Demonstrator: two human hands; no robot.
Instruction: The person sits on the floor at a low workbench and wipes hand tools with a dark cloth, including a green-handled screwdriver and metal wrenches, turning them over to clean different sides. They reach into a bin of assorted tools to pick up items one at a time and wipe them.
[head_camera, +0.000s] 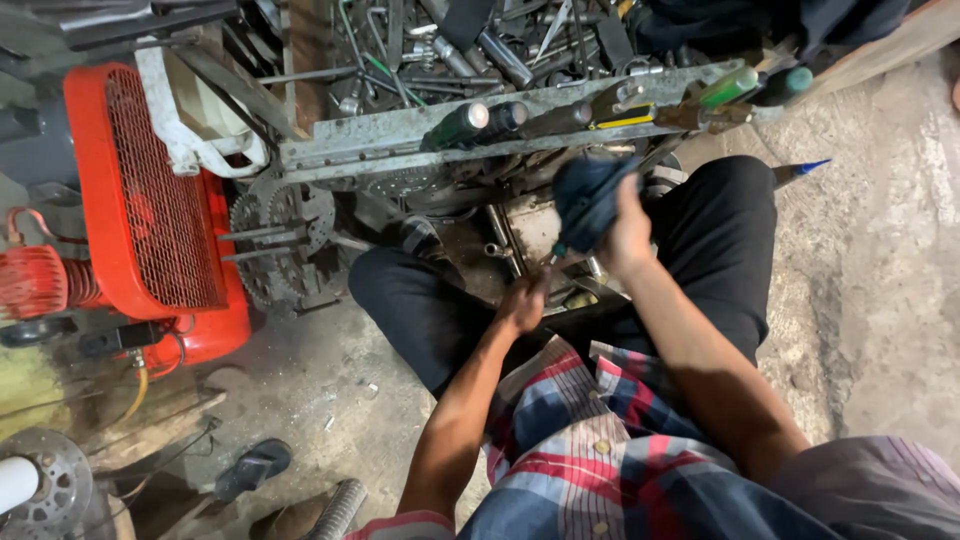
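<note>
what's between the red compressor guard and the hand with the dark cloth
In the head view, toothed sprockets lie beside the red compressor guard, then the person's dark-trousered knee and greasy metal parts, before the right hand holding the dark cloth.

A dark navy cloth (588, 195) is bunched in the right hand (628, 238), above black trousers (720, 250) and a red, blue and white plaid shirt (590, 450). The compressor guard (140, 190) is bright orange-red mesh, and the metal rack (400, 135) is dull, speckled grey. Green and black tool handles (470, 122) line it, over grey-brown concrete floor (880, 280).
</note>
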